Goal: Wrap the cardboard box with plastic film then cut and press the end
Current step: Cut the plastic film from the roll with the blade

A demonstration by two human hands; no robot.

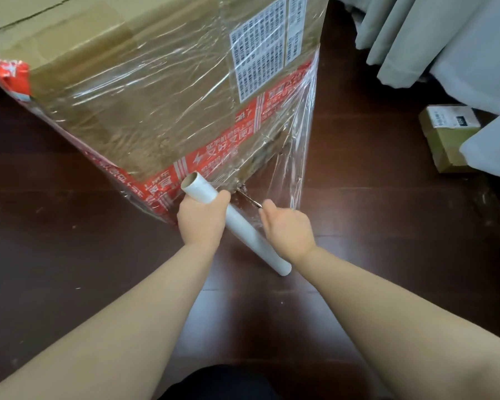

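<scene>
Beside film-wrapped cardboard box, left hand grip clenched around white film roll, right hand gripping thin metal blade.

under me is a dark wooden floor. on it stands my big cardboard box, and a small cardboard box lies well apart, near the pale curtain.
</scene>
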